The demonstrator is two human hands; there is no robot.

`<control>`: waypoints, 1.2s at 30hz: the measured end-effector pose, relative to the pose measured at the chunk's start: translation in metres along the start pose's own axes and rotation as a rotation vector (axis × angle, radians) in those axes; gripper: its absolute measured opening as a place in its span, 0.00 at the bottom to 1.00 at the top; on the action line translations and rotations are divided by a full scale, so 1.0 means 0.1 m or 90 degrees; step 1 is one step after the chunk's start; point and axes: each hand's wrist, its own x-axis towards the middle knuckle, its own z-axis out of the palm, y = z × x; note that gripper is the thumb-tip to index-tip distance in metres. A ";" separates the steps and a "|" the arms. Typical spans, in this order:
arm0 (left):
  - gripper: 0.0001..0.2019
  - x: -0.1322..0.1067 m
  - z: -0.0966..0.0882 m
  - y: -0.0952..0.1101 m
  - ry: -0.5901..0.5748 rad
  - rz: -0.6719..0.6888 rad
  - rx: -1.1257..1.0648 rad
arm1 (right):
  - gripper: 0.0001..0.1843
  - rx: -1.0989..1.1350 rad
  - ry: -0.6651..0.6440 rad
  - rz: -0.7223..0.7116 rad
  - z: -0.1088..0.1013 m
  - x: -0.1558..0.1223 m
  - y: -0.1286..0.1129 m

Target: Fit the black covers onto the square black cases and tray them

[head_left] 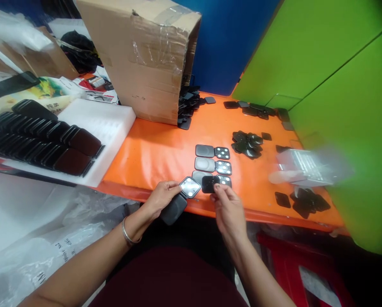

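Observation:
Over the table's front edge, my left hand (161,197) grips a hinged black case (175,209), unfolded, its upper leaf pale with several white dots. Between thumb and fingers of my right hand (230,209) is a small black square plate (208,184), held just to the right of that case. Three similar unfolded pieces lie in a column beyond my hands: a far one (205,150), a middle one (204,164), and a near one (201,175) partly covered by the black plate. Each has a grey leaf on the left and a dotted leaf on the right.
Black plates form a pile (247,144) on the orange table (159,145), with another pile (309,202) at right. A cardboard box (140,59) stands behind. Rows of black pieces (44,136) rest on white foam (114,123) at left. A clear plastic bag (306,166) lies near the green panel (347,106).

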 end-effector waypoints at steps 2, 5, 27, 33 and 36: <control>0.16 0.02 -0.03 -0.02 -0.007 0.002 -0.017 | 0.16 0.090 0.028 0.134 -0.03 0.05 -0.03; 0.21 0.05 -0.08 -0.03 -0.002 0.000 -0.044 | 0.19 0.140 0.040 0.212 -0.12 0.11 -0.07; 0.28 0.38 -0.36 0.11 0.103 -0.033 0.080 | 0.18 -0.169 0.223 0.041 -1.48 0.28 0.12; 0.26 0.45 -0.37 0.06 0.099 -0.047 0.080 | 0.16 -0.264 0.271 0.004 -1.80 0.36 0.17; 0.27 0.45 -0.37 0.05 0.116 -0.049 0.089 | 0.16 -0.287 0.270 -0.009 -1.83 0.41 0.18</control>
